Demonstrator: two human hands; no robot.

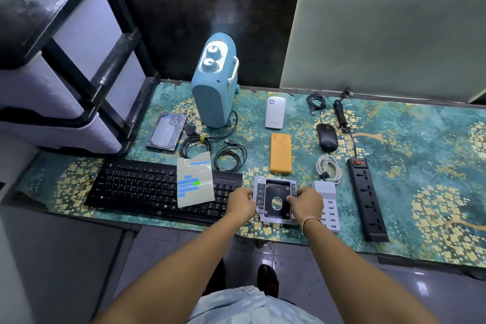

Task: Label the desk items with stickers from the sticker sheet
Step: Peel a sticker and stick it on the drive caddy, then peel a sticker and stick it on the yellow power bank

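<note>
A silver and black drive caddy (276, 191) lies on the desk near the front edge. My left hand (240, 204) grips its left edge and my right hand (306, 202) grips its right edge, thumb over the black inner plate. The sticker sheet (194, 179), a pale backing with blue strips and one green sticker, rests across the black keyboard (136, 187) to the left. Other desk items lie behind: a hard drive (167, 131), a blue heater (215, 81), an orange power bank (281, 152), a white adapter (275, 112) and a black mouse (327, 137).
A grey USB charging hub (330, 205) sits just right of my right hand, partly hidden by it. A black power strip (368, 197) lies further right. Coiled cables (230, 156) and a white cable (328, 167) lie mid-desk. A drawer unit (65, 60) stands at the left.
</note>
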